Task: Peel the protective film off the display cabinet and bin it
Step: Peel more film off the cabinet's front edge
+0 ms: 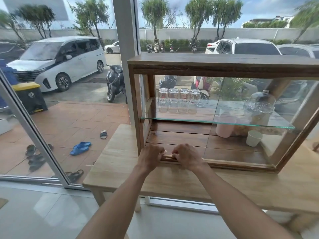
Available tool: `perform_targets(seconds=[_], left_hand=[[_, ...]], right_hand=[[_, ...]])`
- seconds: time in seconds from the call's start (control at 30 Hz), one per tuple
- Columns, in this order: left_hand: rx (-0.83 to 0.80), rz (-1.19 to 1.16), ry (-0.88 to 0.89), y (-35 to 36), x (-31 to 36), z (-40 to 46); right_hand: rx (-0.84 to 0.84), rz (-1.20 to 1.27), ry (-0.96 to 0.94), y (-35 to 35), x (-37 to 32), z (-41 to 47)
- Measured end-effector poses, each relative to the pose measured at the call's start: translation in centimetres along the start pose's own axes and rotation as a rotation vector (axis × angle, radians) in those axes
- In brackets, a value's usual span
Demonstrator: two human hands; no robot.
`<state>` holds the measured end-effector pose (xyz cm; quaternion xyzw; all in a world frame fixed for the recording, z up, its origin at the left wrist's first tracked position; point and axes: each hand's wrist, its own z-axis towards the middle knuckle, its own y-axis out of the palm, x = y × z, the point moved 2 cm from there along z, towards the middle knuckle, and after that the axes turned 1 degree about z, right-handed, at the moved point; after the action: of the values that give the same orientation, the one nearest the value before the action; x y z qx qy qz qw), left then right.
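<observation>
The display cabinet [222,63] is a dark wooden frame with glass panels, standing on a light wooden table [120,161] by the window. My left hand [151,156] and my right hand [187,156] rest side by side on the cabinet's lower front rail, near its left corner. The fingers of both are curled over the rail's edge, pinching at it. No loose protective film is clearly visible; whether a film edge lies under the fingertips cannot be made out.
On the cabinet's glass shelf [215,121] stand several upturned glasses [178,100] and a glass dome [259,105]. Below sit a pink container [223,131] and a white cup [253,138]. A window wall is at the left, and a yellow-lidded bin [31,98] stands outside.
</observation>
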<state>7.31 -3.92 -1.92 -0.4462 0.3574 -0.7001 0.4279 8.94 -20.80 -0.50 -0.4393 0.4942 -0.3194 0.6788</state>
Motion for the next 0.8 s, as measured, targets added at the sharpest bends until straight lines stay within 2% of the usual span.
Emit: perform_targets(seconds=[0.23,0.33,0.5,0.7,0.8], left_hand=[[0.064,-0.175,-0.212,-0.6,-1.3,-0.8],[0.071,-0.352,-0.327,-1.2,-1.7,-1.3],[0.044,-0.659,-0.470,-2.7,-2.4,-2.9],[0.123,-0.798,-0.556,-4.8,-4.5,-6.5],[0.165,-0.801,-0.598,-5.8,-5.8,-8.9]], right_hand=[[0.056,0.189,0.022,0.1,0.0,0.1],[0.065,0.257,0.029,0.1,-0.4,-0.1],[0.116,0.504,0.114,0.2,-1.7,-0.1],[0.049,0.634,0.139,1.6,-4.2,-1.0],[-0.002,0.660,0.091,3.1,-6.6,-1.4]])
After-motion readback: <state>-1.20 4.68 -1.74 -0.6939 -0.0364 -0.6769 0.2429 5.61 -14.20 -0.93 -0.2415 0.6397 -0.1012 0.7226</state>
